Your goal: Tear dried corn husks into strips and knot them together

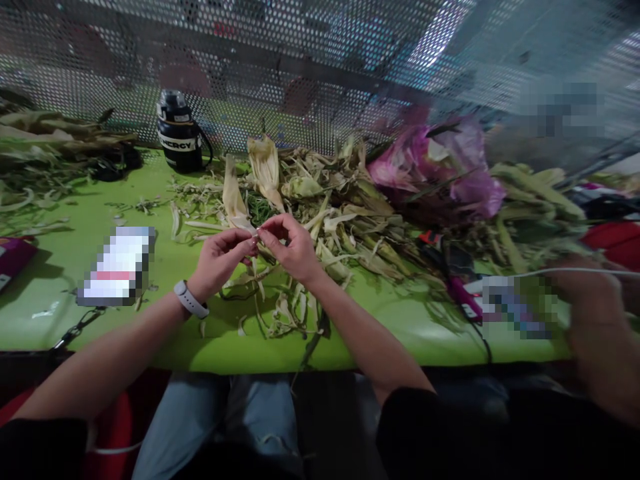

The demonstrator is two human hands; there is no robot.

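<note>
My left hand [227,257] and my right hand [290,247] meet over the green table [185,347], fingertips pinched together. Something small and pale is between them, too small to name. Just behind my fingers, two dry corn husks stand up, one narrow husk [233,190] and one wider, cupped husk [264,167]. Torn husk strips [287,313] lie below my hands. A heap of husks and leaves [360,227] spreads to the right of my right hand. My left wrist wears a watch with a white band [190,300].
A black jug [181,137] stands at the back, before a perforated metal panel [300,80]. To the left lie a blurred phone [117,267] and more husks [60,137]. On the right are a pink plastic bag [450,167] and another person's blurred arm [600,320].
</note>
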